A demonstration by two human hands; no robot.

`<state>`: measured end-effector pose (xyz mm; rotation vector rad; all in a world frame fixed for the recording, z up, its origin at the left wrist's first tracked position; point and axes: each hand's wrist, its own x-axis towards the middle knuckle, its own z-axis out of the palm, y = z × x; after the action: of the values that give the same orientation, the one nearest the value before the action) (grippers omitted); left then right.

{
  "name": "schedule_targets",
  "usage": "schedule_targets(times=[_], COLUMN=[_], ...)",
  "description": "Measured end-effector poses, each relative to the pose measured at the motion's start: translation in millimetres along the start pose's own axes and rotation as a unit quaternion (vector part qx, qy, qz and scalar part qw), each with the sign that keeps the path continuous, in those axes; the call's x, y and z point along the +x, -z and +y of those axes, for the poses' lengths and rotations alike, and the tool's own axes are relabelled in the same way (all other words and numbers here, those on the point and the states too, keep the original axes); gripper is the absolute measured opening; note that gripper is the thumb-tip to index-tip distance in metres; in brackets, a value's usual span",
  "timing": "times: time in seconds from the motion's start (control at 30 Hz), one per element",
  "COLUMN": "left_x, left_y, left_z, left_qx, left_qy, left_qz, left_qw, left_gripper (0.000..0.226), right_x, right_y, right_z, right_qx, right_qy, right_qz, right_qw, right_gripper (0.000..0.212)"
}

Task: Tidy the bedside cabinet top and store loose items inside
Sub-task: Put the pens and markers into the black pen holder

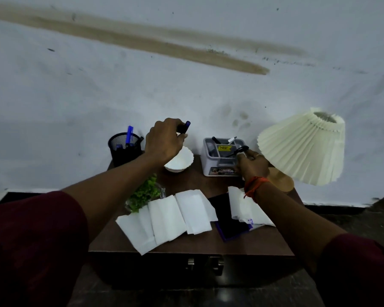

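Already both hands are busy: the left hand grips a blue marker above the white bowl, while the right hand holds black scissors at the grey organiser. Reaching across carelessly could knock the lamp just beside it.

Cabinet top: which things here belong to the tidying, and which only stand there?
For the job: marker in left hand; scissors in right hand; tissues; dark notebook; mesh pen cup; grey organiser.

Just standing: lamp; white bowl; plant.
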<state>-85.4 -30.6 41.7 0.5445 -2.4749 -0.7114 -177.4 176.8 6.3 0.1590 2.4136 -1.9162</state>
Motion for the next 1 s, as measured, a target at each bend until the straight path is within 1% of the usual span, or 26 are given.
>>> schedule_targets(times=[0.17, 0.3, 0.4, 0.5, 0.6, 0.73, 0.83, 1.0], left_x=[1, 0, -3, -4, -5, -7, -9, -14], left_y=[30, 50, 65, 79, 93, 107, 115, 121], left_z=[-17, -33, -45, -57, -69, -79, -85, -95], left_qx=[-0.006, -0.011, -0.008, -0.003, -0.006, 0.0, 0.008, 0.009], left_qy=[0.024, 0.046, 0.051, 0.052, 0.06, 0.066, 0.068, 0.072], left_qz=[0.019, 0.039, 0.052, 0.069, 0.086, 0.101, 0.106, 0.105], left_qw=[0.999, 0.998, 0.997, 0.996, 0.994, 0.993, 0.992, 0.992], left_gripper=[0.02, 0.02, 0.021, 0.022, 0.022, 0.024, 0.024, 0.025], right_x=[1, -6, 9, -22, -34, -49, -65, -87], right_y=[-13, -27, -44, -52, -62, -83, -99, -135], right_z=[-2, -9, -2, -32, -50, -69, -85, -97], right_qx=[0.037, 0.017, -0.026, -0.082, -0.108, -0.11, -0.133, -0.084], right_qy=[0.008, 0.019, 0.073, 0.115, 0.177, 0.243, 0.284, 0.294], right_qz=[0.0, 0.006, 0.028, 0.026, 0.023, 0.006, -0.009, -0.069], right_qw=[0.999, 1.0, 0.997, 0.99, 0.978, 0.964, 0.949, 0.95], right_gripper=[0.03, 0.019, 0.025, 0.02, 0.023, 0.021, 0.021, 0.019])
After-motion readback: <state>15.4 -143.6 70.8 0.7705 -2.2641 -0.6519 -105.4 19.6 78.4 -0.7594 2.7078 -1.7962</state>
